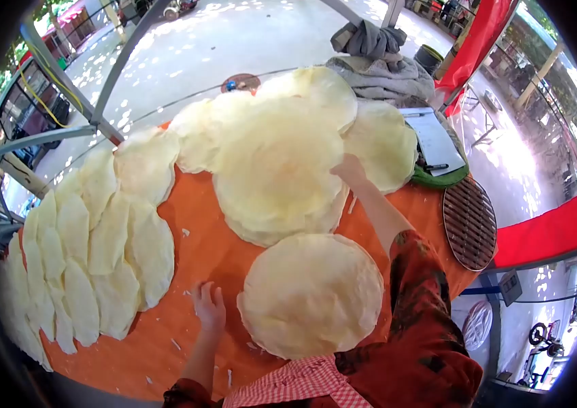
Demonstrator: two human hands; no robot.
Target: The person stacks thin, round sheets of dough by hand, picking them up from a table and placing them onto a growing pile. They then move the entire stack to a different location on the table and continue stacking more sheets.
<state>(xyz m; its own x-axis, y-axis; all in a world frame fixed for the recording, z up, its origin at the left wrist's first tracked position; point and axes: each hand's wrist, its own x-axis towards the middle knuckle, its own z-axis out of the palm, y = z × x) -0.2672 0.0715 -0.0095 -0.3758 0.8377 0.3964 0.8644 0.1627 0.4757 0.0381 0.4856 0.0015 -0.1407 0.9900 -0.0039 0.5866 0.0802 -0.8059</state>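
My right hand (349, 170) reaches to the right edge of a large stack of thin, round, pale flatbreads (281, 163), its fingers closed against that edge; whether they pinch a sheet is too small to make out. Nearer to me lies another round flatbread pile (311, 296), with a wrinkled top. My left hand (209, 307) is just left of this near pile, fingers spread and bent, holding nothing. All of this rests on an orange table cover (196, 224).
Overlapping folded flatbreads (91, 238) cover the left side. More rounds (380, 143) lie behind and right of the stack. At the right are a notepad with a pen (435, 139), a green-rimmed tray (448, 178) and a round metal rack (470, 223). Grey cloths (383, 78) lie behind.
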